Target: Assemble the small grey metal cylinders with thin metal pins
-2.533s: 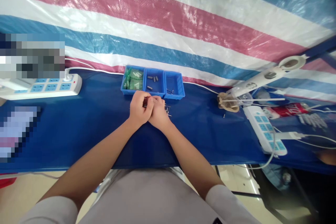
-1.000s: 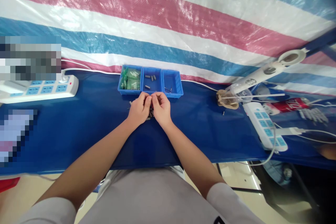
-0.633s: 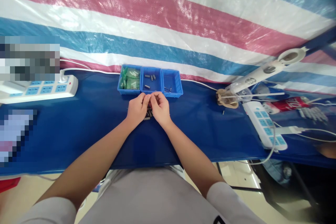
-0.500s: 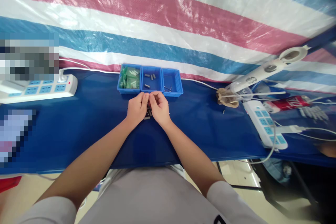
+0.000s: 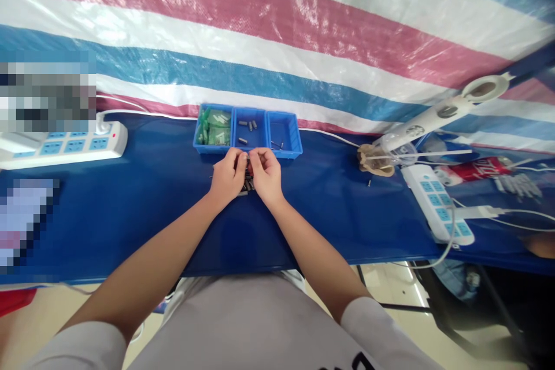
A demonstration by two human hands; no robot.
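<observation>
My left hand (image 5: 228, 176) and my right hand (image 5: 267, 178) meet at the fingertips just in front of a blue three-part bin. Both are closed in a pinch; whatever small piece sits between the fingertips is too hidden to name. Below them on the table lies a pile of small dark metal cylinders (image 5: 247, 187), partly covered by my hands. In the bin's middle compartment (image 5: 255, 137) are several short grey metal cylinders (image 5: 243, 141). Green-and-clear plastic packets (image 5: 217, 127) fill the left compartment. A few thin screw-like pieces (image 5: 278, 145) lie in the right compartment (image 5: 284, 127).
White power strips stand at left (image 5: 82, 141) and right (image 5: 437, 202). A white handheld device (image 5: 427, 121) leans at the right beside a brown holder (image 5: 376, 161), with a single screw (image 5: 369, 183) near it. A red-labelled bottle (image 5: 477, 170) lies farther right. Striped sheeting (image 5: 277, 40) hangs behind.
My hands have drawn slightly apart, the right one shifting a little to the right. More of the gap between them and of the pile beneath shows now.
</observation>
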